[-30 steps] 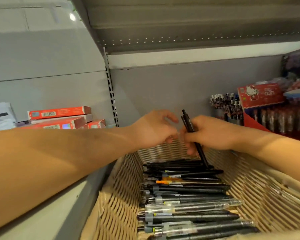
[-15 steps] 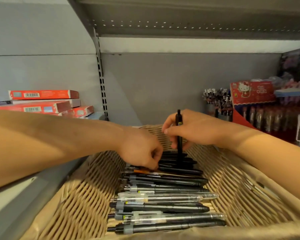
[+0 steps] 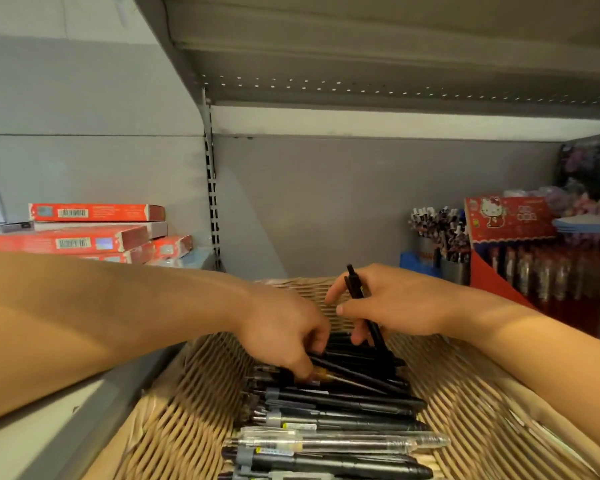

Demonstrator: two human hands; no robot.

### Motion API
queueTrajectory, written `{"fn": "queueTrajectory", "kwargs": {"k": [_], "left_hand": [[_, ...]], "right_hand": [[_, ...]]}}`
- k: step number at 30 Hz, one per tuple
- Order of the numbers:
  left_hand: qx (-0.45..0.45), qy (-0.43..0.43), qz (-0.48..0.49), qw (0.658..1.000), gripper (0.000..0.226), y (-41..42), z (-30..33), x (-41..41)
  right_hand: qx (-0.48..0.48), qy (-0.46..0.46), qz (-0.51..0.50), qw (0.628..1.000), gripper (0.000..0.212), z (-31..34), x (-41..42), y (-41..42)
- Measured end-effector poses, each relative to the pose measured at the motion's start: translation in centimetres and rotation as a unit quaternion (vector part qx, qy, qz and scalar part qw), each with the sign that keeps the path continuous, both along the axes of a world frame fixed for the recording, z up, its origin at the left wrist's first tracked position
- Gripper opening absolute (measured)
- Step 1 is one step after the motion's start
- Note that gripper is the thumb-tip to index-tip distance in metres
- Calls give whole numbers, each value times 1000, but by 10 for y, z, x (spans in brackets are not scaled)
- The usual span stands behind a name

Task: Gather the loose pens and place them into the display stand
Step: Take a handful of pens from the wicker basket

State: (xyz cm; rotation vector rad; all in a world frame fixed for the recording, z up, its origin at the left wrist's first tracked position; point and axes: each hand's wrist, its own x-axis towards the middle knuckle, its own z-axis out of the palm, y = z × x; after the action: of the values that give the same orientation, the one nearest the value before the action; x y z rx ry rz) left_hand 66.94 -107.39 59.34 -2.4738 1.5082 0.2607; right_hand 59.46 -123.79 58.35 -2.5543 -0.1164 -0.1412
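Stationery shop, metal shelving (image 3: 361,74), barcoded boxes (image 3: 94,213), pen displays (image 3: 440,233)

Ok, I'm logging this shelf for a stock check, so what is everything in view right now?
Wicker basket: one, tan, centre foreground.
Loose pens: a row, too many to count, mostly black, some clear, lying crosswise in the basket.
Upright pen: one, black, over the basket's far end.
Flat boxes: several, red, stacked on the left shelf.
Pen cups: cluster, far right, blurred.
Display stand: one, red with a cartoon cat, right.
Upper shelf: one, grey, overhead.
Left hand: fingers curled onto the loose pens.
Right hand: grips the upright pen.
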Motion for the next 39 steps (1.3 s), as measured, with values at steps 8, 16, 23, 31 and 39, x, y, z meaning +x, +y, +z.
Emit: {"fn": "queueTrajectory", "kwargs": {"k": [8,16,23,31,39], "left_hand": [[-242,43,38,969,11,-1,9,3],[-392,93,53,914,22,-4,11,6],[-483,237,58,841,40,-2,13,6],[-218,-44,95,970,14,4,13,13],[-15,-27,92,995,33,8,5,14]], "right_hand": [[-21,13,22,999,13,6,-5,4],[-5,36,19,999,6,8,-5,1],[30,6,14,999,2,8,-7,2],[-7,17,0,1000,7,7,-5,2],[4,19,-13,1000,14,6,-6,5]]}}
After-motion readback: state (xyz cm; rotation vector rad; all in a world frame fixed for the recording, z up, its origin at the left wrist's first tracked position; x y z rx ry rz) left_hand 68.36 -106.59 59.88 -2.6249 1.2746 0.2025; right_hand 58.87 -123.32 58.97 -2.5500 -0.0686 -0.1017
